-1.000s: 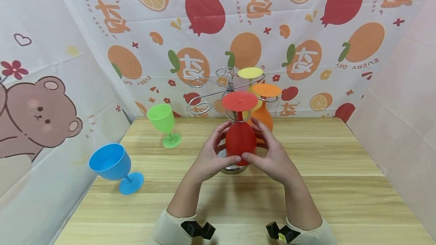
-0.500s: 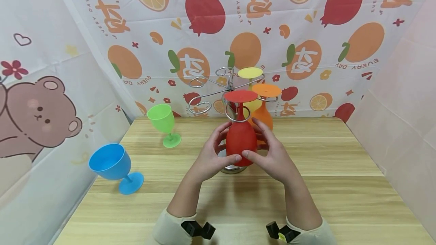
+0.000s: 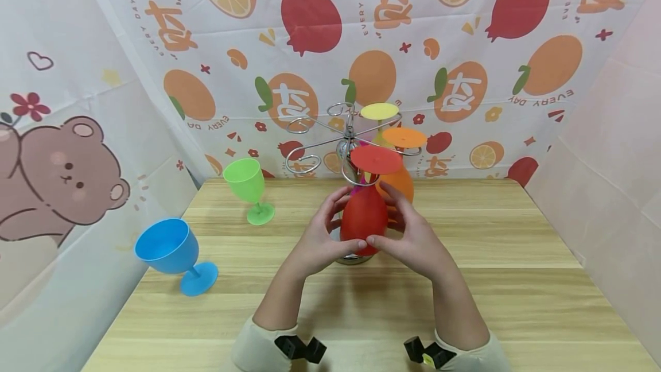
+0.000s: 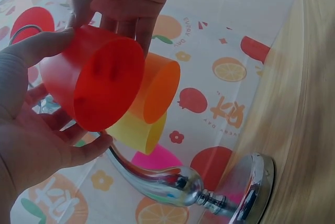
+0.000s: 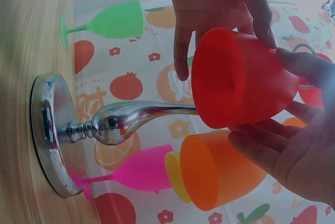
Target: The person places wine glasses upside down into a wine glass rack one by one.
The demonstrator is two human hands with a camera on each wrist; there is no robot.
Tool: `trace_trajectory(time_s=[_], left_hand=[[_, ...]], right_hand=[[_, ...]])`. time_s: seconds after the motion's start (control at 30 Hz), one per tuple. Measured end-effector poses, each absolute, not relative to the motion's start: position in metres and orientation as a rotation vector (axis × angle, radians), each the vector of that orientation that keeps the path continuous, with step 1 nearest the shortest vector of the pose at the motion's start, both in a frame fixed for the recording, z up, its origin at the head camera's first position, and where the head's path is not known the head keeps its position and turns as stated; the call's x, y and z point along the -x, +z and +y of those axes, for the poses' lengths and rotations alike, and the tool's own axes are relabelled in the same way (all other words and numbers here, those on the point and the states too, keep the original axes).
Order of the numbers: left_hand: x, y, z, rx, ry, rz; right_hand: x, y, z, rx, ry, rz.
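Note:
A red plastic goblet (image 3: 364,220) is upside down, its stem at the front loop of a silver wire glass rack (image 3: 349,134) and its foot above the loop, tilted. My left hand (image 3: 324,237) and right hand (image 3: 413,240) hold the bowl from both sides, thumbs meeting in front and fingers curled round behind. The right wrist view shows the open mouth of the bowl facing the table beside the rack's chrome post (image 5: 112,122). An orange goblet (image 3: 405,138) and a yellow goblet (image 3: 379,111) hang inverted from loops to the right.
A green goblet (image 3: 245,181) and a blue goblet (image 3: 167,245) stand upright at the left of the wooden table (image 3: 516,303). Behind the rack stands a magenta goblet (image 5: 144,169), mostly hidden in the head view. Printed cloth (image 3: 330,79) closes off the back and sides.
The red goblet's foot has shifted right and lower, so the goblet leans more. Both hands keep nearly the same place round the bowl. Magenta now shows behind it.

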State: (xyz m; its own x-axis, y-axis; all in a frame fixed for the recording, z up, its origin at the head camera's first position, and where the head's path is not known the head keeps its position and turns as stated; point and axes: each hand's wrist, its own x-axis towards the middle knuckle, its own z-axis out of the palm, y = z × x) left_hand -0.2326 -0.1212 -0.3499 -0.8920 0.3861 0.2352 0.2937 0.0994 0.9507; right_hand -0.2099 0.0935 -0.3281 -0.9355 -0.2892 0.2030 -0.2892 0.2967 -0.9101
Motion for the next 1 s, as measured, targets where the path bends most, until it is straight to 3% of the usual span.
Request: trace_trajectory(time_s=[1.0], left_hand=[[0.2331, -0.3522, -0.1212, -0.738, 1.863, 2.335]], right_hand=[[0.2141, -0.3338, 0.0942, -0.594, 1.728, -2.558]])
